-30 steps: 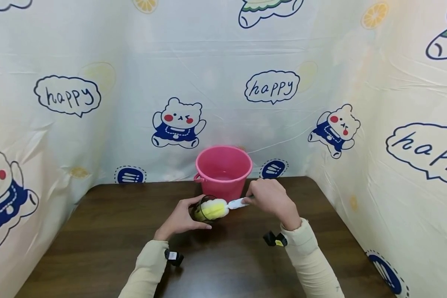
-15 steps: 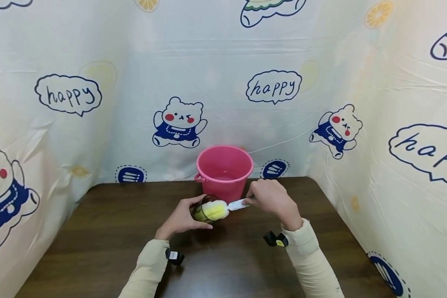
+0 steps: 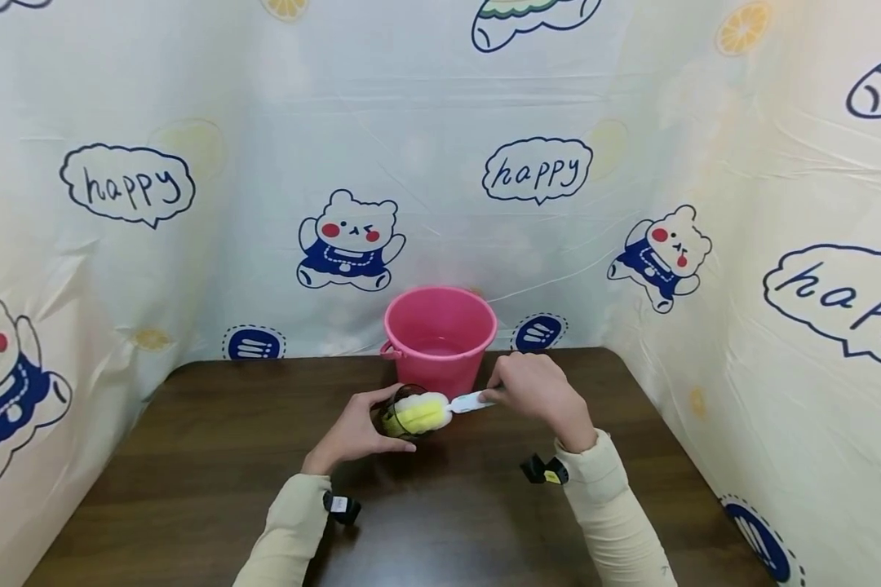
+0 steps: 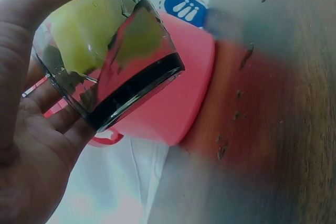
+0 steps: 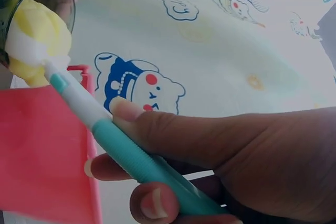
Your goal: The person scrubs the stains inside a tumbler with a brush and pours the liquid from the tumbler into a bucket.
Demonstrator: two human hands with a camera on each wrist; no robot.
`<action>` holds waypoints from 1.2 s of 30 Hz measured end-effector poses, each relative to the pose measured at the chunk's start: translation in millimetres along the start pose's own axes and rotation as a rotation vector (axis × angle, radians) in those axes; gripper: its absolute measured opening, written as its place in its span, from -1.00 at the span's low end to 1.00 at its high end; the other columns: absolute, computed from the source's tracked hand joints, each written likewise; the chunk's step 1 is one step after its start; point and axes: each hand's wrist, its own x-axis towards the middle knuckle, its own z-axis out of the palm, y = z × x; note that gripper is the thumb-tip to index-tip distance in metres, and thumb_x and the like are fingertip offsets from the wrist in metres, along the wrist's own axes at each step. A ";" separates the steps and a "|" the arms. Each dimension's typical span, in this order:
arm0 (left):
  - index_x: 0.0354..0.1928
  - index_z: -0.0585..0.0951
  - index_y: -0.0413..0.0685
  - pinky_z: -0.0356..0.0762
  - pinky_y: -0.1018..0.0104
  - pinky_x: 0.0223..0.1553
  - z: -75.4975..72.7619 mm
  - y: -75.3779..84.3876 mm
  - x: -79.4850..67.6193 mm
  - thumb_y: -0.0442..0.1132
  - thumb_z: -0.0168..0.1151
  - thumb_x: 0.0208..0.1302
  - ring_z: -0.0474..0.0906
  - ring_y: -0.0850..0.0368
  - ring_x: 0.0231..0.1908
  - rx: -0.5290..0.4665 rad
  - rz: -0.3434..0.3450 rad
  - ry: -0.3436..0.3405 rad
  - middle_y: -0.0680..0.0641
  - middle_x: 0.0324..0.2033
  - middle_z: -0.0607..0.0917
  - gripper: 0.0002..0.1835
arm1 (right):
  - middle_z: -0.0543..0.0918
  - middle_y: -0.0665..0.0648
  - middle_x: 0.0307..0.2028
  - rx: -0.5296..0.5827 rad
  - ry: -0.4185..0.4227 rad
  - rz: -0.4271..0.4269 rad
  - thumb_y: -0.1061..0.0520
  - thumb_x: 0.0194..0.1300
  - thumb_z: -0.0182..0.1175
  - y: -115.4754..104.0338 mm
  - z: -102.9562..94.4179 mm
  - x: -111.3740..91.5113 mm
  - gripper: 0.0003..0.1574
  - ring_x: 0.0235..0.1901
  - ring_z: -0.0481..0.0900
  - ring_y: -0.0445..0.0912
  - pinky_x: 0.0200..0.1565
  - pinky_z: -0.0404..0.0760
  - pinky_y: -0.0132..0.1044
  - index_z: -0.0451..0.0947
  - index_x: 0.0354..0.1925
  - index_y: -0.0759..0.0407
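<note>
My left hand (image 3: 360, 428) grips a dark see-through glass (image 4: 118, 51), tilted with its mouth toward the right. My right hand (image 3: 536, 391) holds a cup brush by its teal and white handle (image 5: 139, 153), thumb along the top and fingers curled beneath. The brush's yellow and white sponge head (image 3: 422, 412) sits partly inside the glass, its rear end sticking out of the mouth. In the right wrist view the sponge (image 5: 39, 35) overlaps the glass rim. Both hands are above the table, in front of the pink bucket (image 3: 440, 371).
The pink bucket stands at the back of the dark wooden table (image 3: 213, 465), with what looks like water in it. A printed curtain (image 3: 440, 106) hangs around the table's back and sides. Water drops (image 4: 239, 103) lie on the tabletop.
Both hands, the glass and the brush stay in nearly the same place. Only a very slight shift of the whole head view shows.
</note>
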 end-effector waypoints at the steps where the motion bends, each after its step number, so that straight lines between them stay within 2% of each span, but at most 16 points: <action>1: 0.45 0.45 0.08 0.52 -0.12 0.26 0.3 0.1 0.4 0.00 0.73 -0.18 0.45 0.02 0.34 0.001 0.001 0.002 0.08 0.35 0.53 0.05 | 0.47 -0.23 -0.76 0.002 -0.006 -0.007 -0.16 0.20 0.47 0.1 -0.4 -1.0 -0.79 -0.67 0.35 -0.21 -0.63 0.30 -0.35 0.84 -0.43 -0.10; 5: 0.44 0.46 0.13 0.53 -0.05 0.27 4.4 0.4 2.1 0.02 0.73 -0.17 0.46 0.10 0.32 0.005 0.011 -0.014 0.16 0.33 0.55 0.03 | 0.47 -0.22 -0.76 0.010 -0.002 -0.040 -0.15 0.20 0.47 0.9 -1.2 -4.7 -0.80 -0.68 0.33 -0.22 -0.63 0.27 -0.37 0.85 -0.40 -0.09; 8: 0.44 0.46 0.09 0.54 -0.04 0.26 7.8 0.5 2.4 0.09 0.72 -0.18 0.47 0.10 0.32 0.007 0.030 -0.028 0.13 0.34 0.54 0.04 | 0.49 -0.24 -0.74 -0.003 0.027 -0.058 -0.15 0.21 0.46 1.9 -1.3 -5.4 -0.81 -0.68 0.33 -0.23 -0.64 0.26 -0.38 0.85 -0.39 -0.11; 12: 0.45 0.44 0.08 0.54 0.00 0.26 7.6 0.9 3.8 0.13 0.70 -0.17 0.48 0.13 0.30 -0.009 0.020 -0.030 0.15 0.34 0.54 0.06 | 0.46 -0.24 -0.75 -0.011 0.067 -0.032 -0.14 0.23 0.46 3.6 -1.6 -3.8 -0.81 -0.68 0.33 -0.21 -0.66 0.25 -0.36 0.84 -0.43 -0.13; 17: 0.47 0.42 0.04 0.53 -0.03 0.27 3.3 4.2 8.1 0.03 0.72 -0.15 0.47 0.11 0.30 -0.021 0.014 -0.024 0.17 0.33 0.54 0.06 | 0.46 -0.21 -0.75 -0.008 0.039 0.015 -0.13 0.23 0.46 5.3 -2.9 -2.8 -0.79 -0.67 0.33 -0.19 -0.64 0.29 -0.34 0.82 -0.46 -0.11; 20: 0.46 0.43 0.07 0.53 -0.04 0.27 5.4 5.0 7.8 -0.02 0.72 -0.15 0.46 0.11 0.31 -0.015 0.019 -0.026 0.18 0.33 0.54 0.04 | 0.44 -0.20 -0.76 0.006 0.013 -0.008 -0.11 0.22 0.47 5.4 -3.9 -6.2 -0.81 -0.68 0.28 -0.20 -0.64 0.26 -0.35 0.83 -0.44 -0.09; 25: 0.44 0.46 0.15 0.53 -0.05 0.26 10.4 2.7 3.2 0.01 0.72 -0.16 0.48 0.11 0.30 -0.006 0.016 -0.021 0.17 0.32 0.56 0.02 | 0.44 -0.24 -0.76 0.007 0.044 -0.064 -0.12 0.21 0.47 6.4 -0.8 -8.4 -0.83 -0.69 0.27 -0.22 -0.65 0.22 -0.38 0.85 -0.41 -0.11; 28: 0.45 0.45 0.10 0.52 -0.05 0.27 9.5 2.2 2.7 0.05 0.72 -0.17 0.48 0.10 0.31 -0.003 0.007 -0.019 0.16 0.33 0.55 0.04 | 0.46 -0.22 -0.74 -0.002 0.062 -0.027 -0.13 0.22 0.46 5.8 0.2 -6.1 -0.82 -0.69 0.29 -0.21 -0.66 0.22 -0.35 0.85 -0.40 -0.12; 32: 0.47 0.42 0.05 0.51 -0.08 0.28 6.1 3.8 5.2 0.05 0.70 -0.13 0.46 0.04 0.33 0.004 0.022 -0.024 0.11 0.35 0.53 0.05 | 0.49 -0.20 -0.72 -0.009 0.041 0.040 -0.13 0.22 0.46 4.7 -1.5 -4.7 -0.82 -0.67 0.33 -0.19 -0.65 0.26 -0.33 0.85 -0.40 -0.11; 36: 0.45 0.45 0.12 0.53 -0.10 0.26 2.8 5.6 6.3 0.00 0.71 -0.14 0.48 0.02 0.30 0.007 0.043 -0.018 0.09 0.32 0.56 0.02 | 0.53 -0.22 -0.70 -0.003 0.024 -0.004 -0.13 0.20 0.48 4.4 -3.0 -4.7 -0.84 -0.66 0.35 -0.20 -0.64 0.31 -0.34 0.86 -0.39 -0.13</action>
